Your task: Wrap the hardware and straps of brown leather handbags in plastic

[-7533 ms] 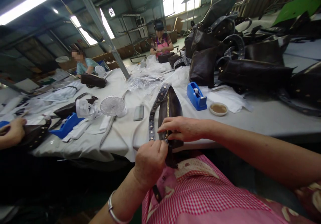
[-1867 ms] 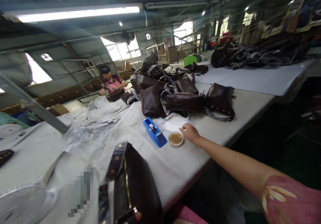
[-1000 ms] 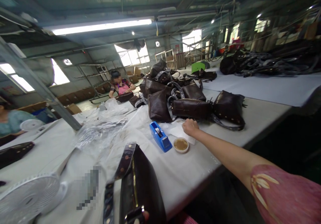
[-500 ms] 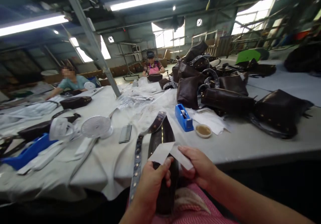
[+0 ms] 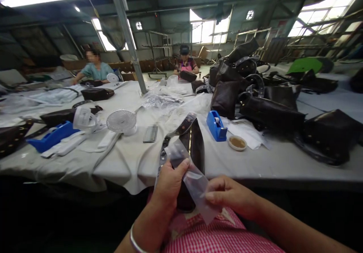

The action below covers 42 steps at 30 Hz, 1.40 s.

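Note:
A translucent plastic strip (image 5: 196, 187) stretches slantwise between my two hands. My left hand (image 5: 170, 181) grips its upper part, thumb on top. Lower down, my right hand (image 5: 228, 194) pinches the strip's edge between thumb and fingers. Under the strip lies a dark brown leather bag (image 5: 197, 147) with a gold zip, reaching from the table's edge over my lap. Its studded strap (image 5: 185, 122) loops along the left side, partly in clear wrapping. The near part of the bag is hidden by the strip and my left hand.
A blue tape dispenser (image 5: 217, 126) and a round dish (image 5: 237, 143) stand right of the bag. A heap of brown bags (image 5: 269, 113) fills the right. White fans (image 5: 121, 121) and another blue dispenser (image 5: 53, 135) are left. Two people (image 5: 185, 65) sit across the table (image 5: 136, 162).
The strip, earlier a folded white piece, is now drawn out longer and looks see-through. My right hand has moved lower with its end. The head view has shifted and levelled.

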Available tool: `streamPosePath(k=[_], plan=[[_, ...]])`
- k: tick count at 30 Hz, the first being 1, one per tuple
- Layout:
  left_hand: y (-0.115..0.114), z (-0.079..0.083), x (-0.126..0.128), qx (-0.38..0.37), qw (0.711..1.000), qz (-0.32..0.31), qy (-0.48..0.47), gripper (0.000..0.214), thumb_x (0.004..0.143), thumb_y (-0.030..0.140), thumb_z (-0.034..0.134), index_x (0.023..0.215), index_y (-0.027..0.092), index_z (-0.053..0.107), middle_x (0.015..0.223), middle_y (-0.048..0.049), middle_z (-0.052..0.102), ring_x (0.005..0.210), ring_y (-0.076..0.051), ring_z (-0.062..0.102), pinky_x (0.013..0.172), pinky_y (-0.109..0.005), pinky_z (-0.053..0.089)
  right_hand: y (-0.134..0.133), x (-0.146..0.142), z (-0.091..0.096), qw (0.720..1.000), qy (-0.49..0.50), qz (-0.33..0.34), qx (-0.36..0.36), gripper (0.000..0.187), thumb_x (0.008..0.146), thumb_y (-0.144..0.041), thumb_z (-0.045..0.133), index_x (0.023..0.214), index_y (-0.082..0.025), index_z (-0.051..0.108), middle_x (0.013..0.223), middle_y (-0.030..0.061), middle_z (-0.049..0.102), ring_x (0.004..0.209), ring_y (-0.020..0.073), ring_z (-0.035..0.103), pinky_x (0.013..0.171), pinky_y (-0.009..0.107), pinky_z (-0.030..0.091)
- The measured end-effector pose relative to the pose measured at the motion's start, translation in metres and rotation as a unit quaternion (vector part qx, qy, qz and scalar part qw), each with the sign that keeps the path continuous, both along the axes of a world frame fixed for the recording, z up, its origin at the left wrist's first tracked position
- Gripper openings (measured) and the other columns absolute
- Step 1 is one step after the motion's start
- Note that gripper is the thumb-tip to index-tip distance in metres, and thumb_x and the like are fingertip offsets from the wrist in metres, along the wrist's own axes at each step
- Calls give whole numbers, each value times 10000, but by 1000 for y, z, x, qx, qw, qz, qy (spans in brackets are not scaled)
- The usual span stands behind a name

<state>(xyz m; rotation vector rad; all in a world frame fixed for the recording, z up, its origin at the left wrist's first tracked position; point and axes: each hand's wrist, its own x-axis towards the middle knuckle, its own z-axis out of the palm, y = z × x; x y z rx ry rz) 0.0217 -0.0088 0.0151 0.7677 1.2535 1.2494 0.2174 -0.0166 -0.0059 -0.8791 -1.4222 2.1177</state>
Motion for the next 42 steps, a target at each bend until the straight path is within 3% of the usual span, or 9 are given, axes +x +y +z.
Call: streamPosePath(k=[4, 6, 9, 13, 16, 22, 29, 36, 42], plan=[[-2, 1, 3, -5, 999, -37, 3, 412, 708, 473, 820, 919, 146, 685, 682, -30, 702, 546, -151, 620, 562, -263, 499, 8, 4, 5, 994, -24, 100, 42, 356, 759, -454, 800, 706, -110, 729, 643, 2, 596, 596, 101, 479, 579, 229, 360], [-3, 3, 3, -4, 999, -54, 6, 427, 764, 552, 751, 884, 150, 670, 622, -11, 667, 490, -130, 578, 521, -248, 474, 13, 1, 6, 994, -12, 103, 39, 331, 737, -432, 821, 702, -114, 735, 660, 8, 614, 607, 111, 499, 594, 240, 380], [-4, 7, 1, -1, 998, -68, -18, 566, 856, 692, 546, 986, 148, 637, 565, 3, 632, 411, -109, 509, 448, -228, 425, 25, -7, 5, 997, 54, -49, -19, 346, 701, -439, 848, 682, -125, 702, 624, -3, 601, 569, 103, 494, 576, 239, 384], [-5, 13, 0, -20, 995, -92, -18, 644, 899, 682, 473, 1242, 141, 530, 597, -10, 670, 368, -106, 499, 379, -197, 375, 51, -15, 6, 926, 144, -330, -110, 340, 665, -374, 866, 646, -170, 594, 553, -48, 529, 514, 85, 442, 500, 206, 359], [-5, 17, 2, -19, 991, -127, -35, 579, 919, 568, 530, 1327, 159, 488, 678, -27, 702, 397, -104, 537, 394, -191, 401, 65, -18, 8, 895, 143, -393, -156, 282, 699, -307, 832, 683, -179, 582, 563, -50, 529, 502, 84, 434, 478, 201, 354], [-7, 26, 8, -8, 985, -172, -20, 327, 861, 331, 659, 1122, 138, 621, 977, -114, 723, 696, -141, 674, 615, -234, 534, 70, -27, 6, 910, 153, -363, -132, 272, 822, -388, 733, 724, -186, 580, 622, -14, 559, 501, 107, 447, 464, 239, 349], [-13, 32, 16, 63, 981, -171, 58, 340, 960, 471, 517, 1100, 170, 592, 674, -4, 643, 502, -93, 537, 529, -213, 457, 64, -36, 8, 924, 128, -342, -113, 288, 805, -425, 719, 731, -175, 598, 615, -23, 537, 495, 97, 426, 462, 237, 329], [-13, 30, 14, 46, 982, -147, 110, 406, 954, 540, 487, 928, 162, 632, 525, 0, 608, 445, -100, 517, 461, -187, 415, 55, -40, 12, 929, 123, -335, -96, 338, 756, -471, 744, 739, -164, 602, 634, -13, 556, 516, 100, 423, 494, 241, 321], [-11, 22, 11, 58, 981, -123, 141, 425, 964, 534, 475, 863, 160, 652, 546, -14, 630, 467, -100, 532, 474, -182, 415, 50, -42, 18, 931, 155, -317, -97, 347, 764, -472, 740, 702, -167, 585, 616, -19, 523, 531, 106, 429, 517, 246, 327]])
